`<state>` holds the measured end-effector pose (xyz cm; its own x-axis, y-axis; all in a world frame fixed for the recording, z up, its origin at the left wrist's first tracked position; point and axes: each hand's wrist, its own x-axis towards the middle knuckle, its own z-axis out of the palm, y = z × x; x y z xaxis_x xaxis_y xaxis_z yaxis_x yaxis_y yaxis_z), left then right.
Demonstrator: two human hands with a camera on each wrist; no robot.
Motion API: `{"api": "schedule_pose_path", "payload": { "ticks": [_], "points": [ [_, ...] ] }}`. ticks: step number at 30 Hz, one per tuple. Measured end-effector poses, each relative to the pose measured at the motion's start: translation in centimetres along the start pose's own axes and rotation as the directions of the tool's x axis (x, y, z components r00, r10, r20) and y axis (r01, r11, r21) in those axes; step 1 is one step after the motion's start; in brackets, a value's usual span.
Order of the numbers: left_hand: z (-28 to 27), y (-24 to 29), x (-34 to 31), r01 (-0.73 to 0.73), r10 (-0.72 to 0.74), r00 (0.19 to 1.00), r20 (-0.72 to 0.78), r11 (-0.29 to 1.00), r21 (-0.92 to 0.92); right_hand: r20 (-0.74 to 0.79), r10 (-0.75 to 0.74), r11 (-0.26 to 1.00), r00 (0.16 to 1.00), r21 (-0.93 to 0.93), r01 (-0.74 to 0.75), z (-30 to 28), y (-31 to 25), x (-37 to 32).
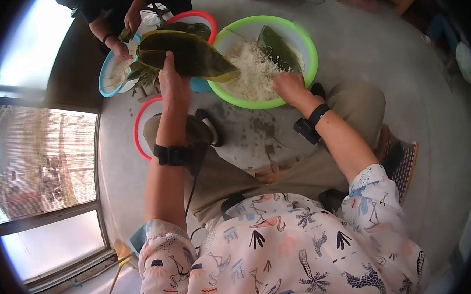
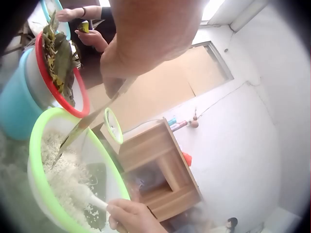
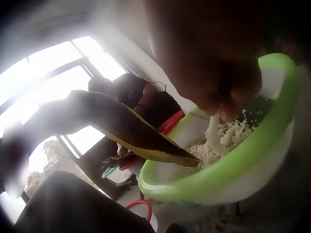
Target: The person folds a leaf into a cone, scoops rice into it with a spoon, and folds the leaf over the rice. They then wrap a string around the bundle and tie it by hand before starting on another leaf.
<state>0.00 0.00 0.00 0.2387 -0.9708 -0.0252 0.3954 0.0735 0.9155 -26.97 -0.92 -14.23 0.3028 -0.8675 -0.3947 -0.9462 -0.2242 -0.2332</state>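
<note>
My left hand [image 1: 175, 88] grips broad dark green leaves [image 1: 186, 53], thumb on top, their pointed tip reaching over the rim of a green-rimmed basin [image 1: 254, 104]. White rice grains [image 1: 249, 65] lie heaped in that basin, beside another green leaf [image 1: 277, 47] against its far wall. Down at the basin's near right side, my right hand [image 1: 291, 87] holds a white spoon [image 2: 97, 201] by its handle. The spoon's bowl dips into the rice in the left wrist view. From the right wrist view, the right hand [image 3: 228, 92] is dark and partly blocks the basin.
Behind the left hand, a red-rimmed basin [image 2: 80, 94] of leaves sits on a blue bucket [image 2: 19, 102]. Another person's hands [image 1: 119, 49] work over a blue-rimmed basin [image 1: 104, 87]. A second red rim [image 1: 137, 129] stands by my left knee, and a wooden cabinet [image 2: 180, 196] stands farther off.
</note>
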Motion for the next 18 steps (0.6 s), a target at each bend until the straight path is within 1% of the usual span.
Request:
{"api": "schedule_pose_path", "payload": {
  "ticks": [1, 2, 3, 4, 5, 6, 8, 9, 10, 11, 12, 14, 15, 16, 17, 18],
  "points": [
    [0.3, -0.1, -0.2, -0.032, 0.03, 0.999, 0.029, 0.998, 0.05, -0.141, -0.052, 0.998, 0.989, 0.017, 0.055, -0.1, 0.0, -0.9],
    [0.7, -0.2, -0.4, -0.063, 0.057, 0.997, 0.059, 0.993, 0.098, -0.278, -0.098, 0.994, 0.955, 0.027, 0.11, -0.3, 0.1, -1.7],
    [0.9, -1.4, -1.5, -0.03, 0.028, 0.999, 0.039, 0.998, 0.049, -0.239, -0.087, 0.996, 0.967, -0.013, 0.087, -0.8, 0.8, -3.9],
    [1.0, -1.4, -1.5, -0.011, 0.011, 1.0, 0.027, 1.0, 0.002, -0.4, -0.172, 0.973, 0.9, 0.077, 0.22, -1.3, 0.5, -4.6],
    [0.9, -1.5, -1.8, 0.022, -0.022, 1.0, 0.011, 0.999, -0.045, -0.543, -0.222, 0.923, 0.81, 0.151, 0.354, -1.2, 0.2, -5.4],
    [0.8, -1.3, -1.7, 0.022, -0.022, 1.0, 0.009, 0.999, -0.044, -0.542, -0.223, 0.923, 0.81, 0.151, 0.355, -1.0, -0.2, -5.5],
    [0.8, -0.9, -1.1, 0.033, -0.033, 0.999, 0.041, 0.999, -0.004, -0.675, -0.363, 0.857, 0.642, 0.029, 0.514, -0.8, -0.5, -4.8],
    [0.7, -0.8, -1.0, 0.021, -0.021, 0.999, 0.042, 1.0, -0.012, -0.678, -0.372, 0.856, 0.634, 0.015, 0.517, -0.5, -0.6, -4.9],
    [0.6, -0.7, -0.8, 0.036, -0.035, 0.997, 0.062, 0.999, -0.024, -0.348, -0.351, 0.925, 0.87, 0.017, 0.38, -0.2, -0.6, -5.0],
    [0.5, -0.7, -0.4, 0.053, -0.05, 0.995, 0.083, 0.998, -0.037, 0.03, -0.236, 0.971, 0.971, -0.04, 0.237, 0.3, -0.4, -4.8],
    [0.4, -0.8, 0.0, 0.043, -0.039, 0.996, 0.078, 0.998, -0.047, -0.221, -0.426, 0.904, 0.877, -0.142, 0.404, 0.2, 0.0, -5.2],
    [-0.2, -1.1, 0.4, 0.05, -0.033, 0.991, 0.127, 0.99, -0.133, -0.248, -0.456, 0.888, 0.855, -0.193, 0.417, -0.2, 0.0, -4.3],
    [-1.0, -1.5, 0.5, 0.054, -0.036, 0.991, 0.132, 0.989, -0.136, -0.275, -0.455, 0.888, 0.847, -0.216, 0.407, -0.5, -0.4, -4.8],
    [-1.5, -1.6, 1.0, -0.131, 0.102, 0.969, 0.224, 0.985, 0.117, -0.282, -0.446, 0.891, 0.849, -0.224, 0.394, -1.0, -0.3, -4.6],
    [-2.0, -2.0, 1.4, -0.326, 0.213, 0.919, 0.331, 0.883, 0.336, -0.471, -0.44, 0.884, 0.765, -0.081, 0.46, -1.8, -0.1, -4.0],
    [-1.5, -1.4, 1.0, -0.324, 0.216, 0.921, 0.324, 0.887, 0.328, -0.636, -0.393, 0.837, 0.664, 0.052, 0.545, -2.4, -0.1, -3.4]
  ]
}}
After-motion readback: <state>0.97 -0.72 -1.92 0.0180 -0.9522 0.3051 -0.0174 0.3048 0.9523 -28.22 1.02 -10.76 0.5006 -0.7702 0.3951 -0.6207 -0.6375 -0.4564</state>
